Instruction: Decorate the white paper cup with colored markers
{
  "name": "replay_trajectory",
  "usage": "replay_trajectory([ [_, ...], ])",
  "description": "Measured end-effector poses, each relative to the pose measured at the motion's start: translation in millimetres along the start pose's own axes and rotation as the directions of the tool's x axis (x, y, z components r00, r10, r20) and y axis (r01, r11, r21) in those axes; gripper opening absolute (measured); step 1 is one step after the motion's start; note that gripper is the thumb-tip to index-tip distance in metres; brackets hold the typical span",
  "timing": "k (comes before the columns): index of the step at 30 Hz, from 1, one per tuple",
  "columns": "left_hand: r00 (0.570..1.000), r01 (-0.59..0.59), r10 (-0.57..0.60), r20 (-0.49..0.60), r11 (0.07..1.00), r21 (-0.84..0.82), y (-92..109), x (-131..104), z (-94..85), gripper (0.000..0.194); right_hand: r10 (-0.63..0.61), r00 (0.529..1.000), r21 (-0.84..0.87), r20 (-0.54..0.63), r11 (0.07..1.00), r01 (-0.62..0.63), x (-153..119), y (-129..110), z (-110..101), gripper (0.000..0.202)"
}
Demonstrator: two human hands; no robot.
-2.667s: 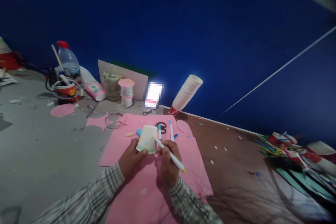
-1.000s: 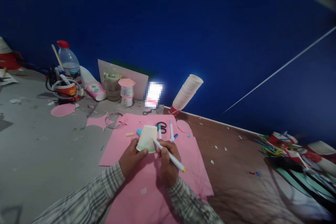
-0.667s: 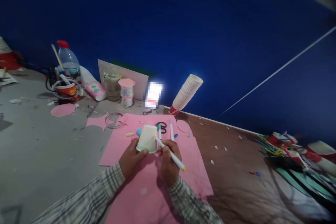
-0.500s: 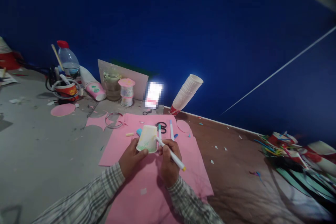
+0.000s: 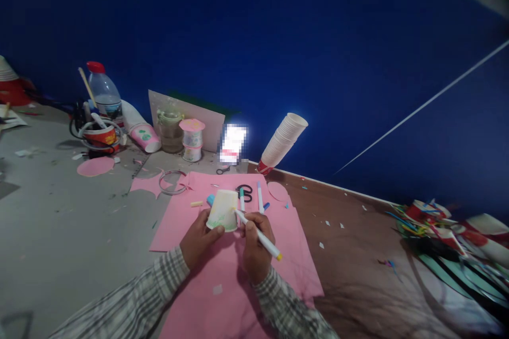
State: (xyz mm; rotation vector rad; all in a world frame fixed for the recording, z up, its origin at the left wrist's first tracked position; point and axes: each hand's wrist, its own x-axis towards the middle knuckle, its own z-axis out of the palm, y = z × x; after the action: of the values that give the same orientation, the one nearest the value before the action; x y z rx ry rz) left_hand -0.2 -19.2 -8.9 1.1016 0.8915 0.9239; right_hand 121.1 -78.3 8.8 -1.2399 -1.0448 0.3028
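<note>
A white paper cup [image 5: 223, 209] is held upside down in my left hand [image 5: 199, 238], the thumb across its lower rim. Green marks run along that rim, with faint yellow marks higher up. My right hand [image 5: 257, 246] grips a white marker [image 5: 262, 239] with a yellow end; its tip meets the right side of the cup. Beneath both hands spreads pink paper [image 5: 207, 302]. Just beyond lie black-handled scissors [image 5: 245, 193], their blades hidden, a green-ended marker [image 5: 242, 199] and a lilac-ended marker [image 5: 260, 197].
A leaning stack of paper cups [image 5: 283, 140] stands against the blue wall. Left of it are a bright, pixelated screen [image 5: 234, 143], a decorated cup tower [image 5: 192, 140], a glass jar [image 5: 170, 132] and a water bottle [image 5: 104, 92]. A roll of tape [image 5: 173, 190] lies on the paper's edge.
The marker tip has shifted slightly left and down on the cup's side. My left hand and the cup stay nearly still.
</note>
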Motion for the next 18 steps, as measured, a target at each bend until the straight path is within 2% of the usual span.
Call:
replay_trajectory([
  [7, 0.999, -0.042, 0.042, -0.028, 0.999, -0.001, 1.1, 0.5, 0.6, 0.049, -0.023, 1.0, 0.001, 0.0, 1.0, 0.023, 0.7, -1.3, 0.2, 0.013],
  [18, 1.0, 0.001, -0.001, -0.002, 1.0, 0.005, 0.4, -0.7, 0.3, 0.049, 0.01, 1.0, 0.026, 0.02, 1.0, -0.01, -3.5, 0.1, -0.4, 0.013],
])
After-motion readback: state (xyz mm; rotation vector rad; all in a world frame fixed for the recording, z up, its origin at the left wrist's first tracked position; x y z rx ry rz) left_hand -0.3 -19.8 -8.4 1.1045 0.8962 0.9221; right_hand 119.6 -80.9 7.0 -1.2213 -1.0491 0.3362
